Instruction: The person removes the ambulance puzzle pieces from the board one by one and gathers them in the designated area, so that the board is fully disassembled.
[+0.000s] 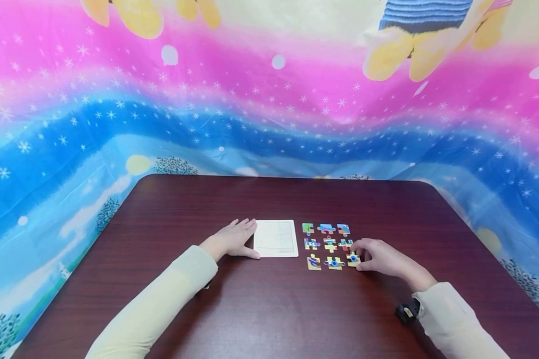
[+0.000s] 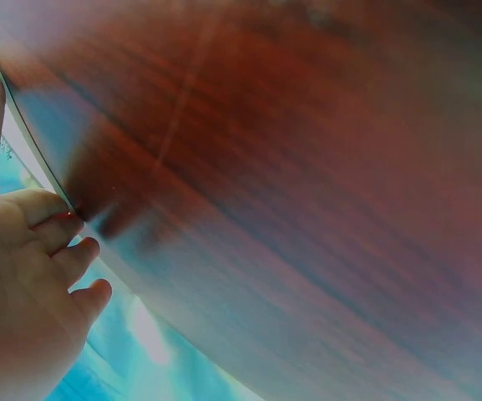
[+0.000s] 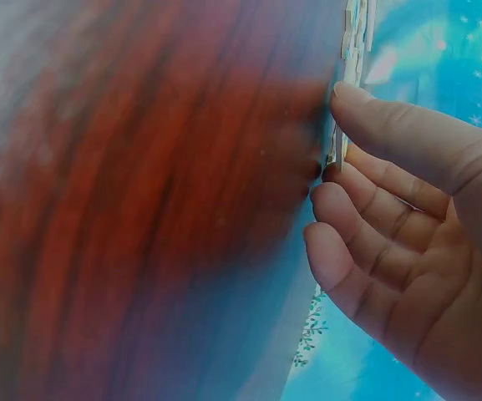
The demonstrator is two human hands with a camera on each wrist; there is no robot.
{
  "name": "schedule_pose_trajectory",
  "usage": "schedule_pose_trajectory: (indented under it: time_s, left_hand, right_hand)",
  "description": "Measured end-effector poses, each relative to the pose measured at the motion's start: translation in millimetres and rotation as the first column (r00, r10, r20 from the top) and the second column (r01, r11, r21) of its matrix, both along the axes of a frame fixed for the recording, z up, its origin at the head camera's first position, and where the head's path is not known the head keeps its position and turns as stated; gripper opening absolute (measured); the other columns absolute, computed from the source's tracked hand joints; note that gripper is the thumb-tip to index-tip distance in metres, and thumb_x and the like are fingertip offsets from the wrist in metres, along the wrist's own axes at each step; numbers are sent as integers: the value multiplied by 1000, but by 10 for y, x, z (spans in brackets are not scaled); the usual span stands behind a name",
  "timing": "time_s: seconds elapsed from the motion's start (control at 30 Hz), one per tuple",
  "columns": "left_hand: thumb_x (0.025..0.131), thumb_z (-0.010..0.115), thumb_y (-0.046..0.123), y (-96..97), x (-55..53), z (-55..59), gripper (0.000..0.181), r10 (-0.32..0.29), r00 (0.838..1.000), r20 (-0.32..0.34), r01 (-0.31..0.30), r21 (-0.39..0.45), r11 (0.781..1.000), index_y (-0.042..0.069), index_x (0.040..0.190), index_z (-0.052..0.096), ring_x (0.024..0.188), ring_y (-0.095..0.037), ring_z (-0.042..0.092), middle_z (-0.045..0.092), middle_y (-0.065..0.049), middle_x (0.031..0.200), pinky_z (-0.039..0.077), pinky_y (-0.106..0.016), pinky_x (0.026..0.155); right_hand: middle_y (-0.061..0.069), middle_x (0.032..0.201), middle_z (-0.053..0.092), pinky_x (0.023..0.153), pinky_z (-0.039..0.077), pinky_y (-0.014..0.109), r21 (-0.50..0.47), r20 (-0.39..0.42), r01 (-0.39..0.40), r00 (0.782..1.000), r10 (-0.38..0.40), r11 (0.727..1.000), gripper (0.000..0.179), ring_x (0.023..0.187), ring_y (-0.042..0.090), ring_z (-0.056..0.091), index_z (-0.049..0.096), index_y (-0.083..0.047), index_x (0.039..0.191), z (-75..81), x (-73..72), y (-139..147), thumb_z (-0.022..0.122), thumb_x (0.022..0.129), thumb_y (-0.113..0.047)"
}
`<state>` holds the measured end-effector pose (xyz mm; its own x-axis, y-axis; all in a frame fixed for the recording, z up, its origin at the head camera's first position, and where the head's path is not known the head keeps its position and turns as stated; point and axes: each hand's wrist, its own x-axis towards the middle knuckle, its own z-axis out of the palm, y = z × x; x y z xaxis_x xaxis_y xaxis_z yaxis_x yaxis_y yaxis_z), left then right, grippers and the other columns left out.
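Observation:
A white puzzle tray (image 1: 276, 239) with a raised rim lies flat on the table. My left hand (image 1: 234, 240) rests at its left edge, fingers and thumb spread; the left wrist view shows this hand (image 2: 32, 276) with fingers only slightly bent. Right of the tray, colourful jigsaw pieces (image 1: 330, 244) lie in three spaced rows of three. At the bottom right corner of the rows, my right hand (image 1: 384, 258) pinches a yellow and blue jigsaw piece (image 1: 353, 259) between thumb and fingers. In the right wrist view the hand (image 3: 416, 209) is curled, and the pieces appear edge-on.
The dark reddish-brown table (image 1: 269, 309) has rounded far corners. Behind and beside it hangs a pink and blue patterned cloth (image 1: 269, 109). A black device (image 1: 407, 311) is strapped at the right wrist, beside the pale sleeve.

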<state>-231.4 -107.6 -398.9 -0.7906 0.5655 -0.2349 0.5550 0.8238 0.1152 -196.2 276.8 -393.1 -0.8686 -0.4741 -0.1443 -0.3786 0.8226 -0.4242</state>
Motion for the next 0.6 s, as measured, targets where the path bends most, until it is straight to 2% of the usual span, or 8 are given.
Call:
schedule_pose_trajectory:
  time_s: [0.33,0.6]
  left_hand:
    - [82,55,61,12,-24,-20,94,-1,1000,5,1,2,1000,-3,143,24,136,-30,17,20,-16,149,13,-45,109]
    - [80,57,61,8,-15,-30,95,20,1000,20,-20,27,999,-2,144,24,137,-29,16,20,-15,149,13,-44,109]
  right_hand:
    - [1,88,51,54,42,27,-1,23,-1,1000,1,1000,37,61,12,45,61,-5,108,7,14,25,76,75,-13]
    - [1,88,50,53,42,26,-2,24,-16,1000,16,1000,38,61,13,45,61,-5,108,3,22,29,77,75,-14]
